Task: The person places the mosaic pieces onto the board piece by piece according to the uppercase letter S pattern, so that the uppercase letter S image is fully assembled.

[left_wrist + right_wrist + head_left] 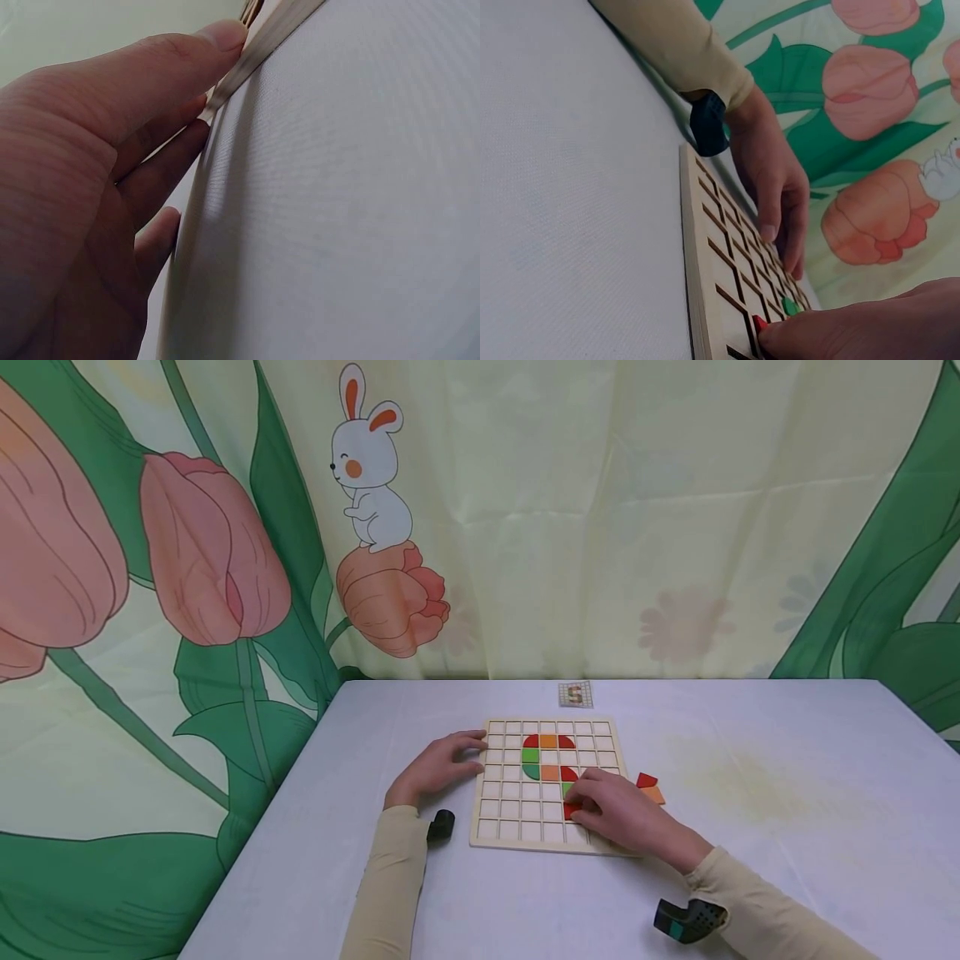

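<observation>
Right sleeve slanting | right grip pinching red tile | left grip relaxed, touching board

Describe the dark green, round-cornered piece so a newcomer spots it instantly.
On the white table, find the pale wooden grid board. The dark green, round-cornered piece lies directly below a light green square piece and left of an orange square piece. Its deeper green and rounded lower-left corner set it apart.

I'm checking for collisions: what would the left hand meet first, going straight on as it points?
The left hand would likely first meet the left edge of the wooden grid board, which it seems to touch.
</observation>
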Motion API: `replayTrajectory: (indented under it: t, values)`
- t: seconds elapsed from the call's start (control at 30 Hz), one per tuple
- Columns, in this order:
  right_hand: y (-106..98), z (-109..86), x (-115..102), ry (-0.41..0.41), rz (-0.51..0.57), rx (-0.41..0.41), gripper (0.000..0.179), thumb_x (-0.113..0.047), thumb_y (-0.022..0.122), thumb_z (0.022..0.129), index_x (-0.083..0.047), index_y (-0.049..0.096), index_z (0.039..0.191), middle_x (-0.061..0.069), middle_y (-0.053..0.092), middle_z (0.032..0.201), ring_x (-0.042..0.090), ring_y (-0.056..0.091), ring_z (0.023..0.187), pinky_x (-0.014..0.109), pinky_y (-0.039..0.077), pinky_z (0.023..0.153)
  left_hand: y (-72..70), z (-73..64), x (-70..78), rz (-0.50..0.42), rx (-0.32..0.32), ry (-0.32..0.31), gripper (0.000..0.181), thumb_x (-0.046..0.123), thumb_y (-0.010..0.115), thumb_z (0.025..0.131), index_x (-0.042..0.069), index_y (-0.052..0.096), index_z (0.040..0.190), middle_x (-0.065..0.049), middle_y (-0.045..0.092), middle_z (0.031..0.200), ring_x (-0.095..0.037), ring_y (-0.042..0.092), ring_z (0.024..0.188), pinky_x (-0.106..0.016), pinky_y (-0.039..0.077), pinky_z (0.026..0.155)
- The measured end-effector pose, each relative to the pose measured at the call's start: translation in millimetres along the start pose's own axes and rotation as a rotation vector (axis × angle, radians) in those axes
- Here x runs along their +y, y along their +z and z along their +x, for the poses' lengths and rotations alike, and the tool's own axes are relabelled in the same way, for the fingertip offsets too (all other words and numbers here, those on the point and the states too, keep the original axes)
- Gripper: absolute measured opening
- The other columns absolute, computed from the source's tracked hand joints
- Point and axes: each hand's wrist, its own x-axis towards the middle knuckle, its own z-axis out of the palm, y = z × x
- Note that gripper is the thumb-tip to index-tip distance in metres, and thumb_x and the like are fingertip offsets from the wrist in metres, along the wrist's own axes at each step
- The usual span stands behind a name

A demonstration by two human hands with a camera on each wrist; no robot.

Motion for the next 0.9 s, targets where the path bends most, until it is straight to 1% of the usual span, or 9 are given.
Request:
replayTrajectory:
  t: [0.13,0.37,0.6,0.73,0.9]
  values:
    - [0.1,-0.5,-0.3,0.005,0.000,0.008,0.017,-0.017,0.077,0.084,-0.013,0.073,0.099,-0.008,0.058,0.089,0.008,0.052,0.078,0.022,0.050,0.067,-0.1,0.7,0.2,0.001,-0.003,-0.006,0.040,0.027,0.072,0.090,0.016,0.064,0.128,0.009,0.046,0.147,-0.016,0.035,0.141,-0.037,0.030,0.115]
    - [0.2,-2.5,0.0,0.016,0.008,0.017,0.015,-0.015,0.077,0.083,-0.013,0.073,0.098,-0.007,0.059,0.090,0.009,0.052,0.078,0.021,0.049,0.066,0.3,1.5,0.2,0.005,-0.004,0.003,0.040,0.026,0.072,0.090,0.015,0.065,0.128,0.008,0.047,0.147,-0.016,0.036,0.140,-0.037,0.030,0.115]
    - [1.2,-4.1,1.8,0.017,0.008,0.033,0.016,-0.017,0.077,0.084,-0.014,0.073,0.099,-0.008,0.060,0.092,0.008,0.054,0.081,0.022,0.051,0.069,0.7,0.9,-0.2,-0.002,-0.002,0.002,0.040,0.026,0.072,0.090,0.015,0.065,0.127,0.007,0.047,0.147,-0.017,0.036,0.140,-0.038,0.031,0.114]
    - [-6.0,-9.7,6.2,0.071,0.057,0.053,0.013,-0.015,0.074,0.086,-0.015,0.073,0.099,-0.008,0.060,0.093,0.007,0.055,0.081,0.022,0.052,0.069,1.2,0.8,-0.6,0.000,-0.011,0.004,0.040,0.026,0.072,0.090,0.014,0.064,0.128,0.007,0.047,0.147,-0.017,0.036,0.140,-0.039,0.031,0.114]
    - [-26.4,-21.6,20.8,0.166,0.093,0.114,0.014,-0.015,0.073,0.087,-0.012,0.073,0.101,-0.006,0.060,0.093,0.009,0.055,0.080,0.023,0.052,0.067,-0.3,0.8,0.8,0.005,-0.008,-0.016,0.041,0.026,0.072,0.090,0.016,0.064,0.129,0.009,0.046,0.148,-0.016,0.035,0.141,-0.038,0.031,0.115]
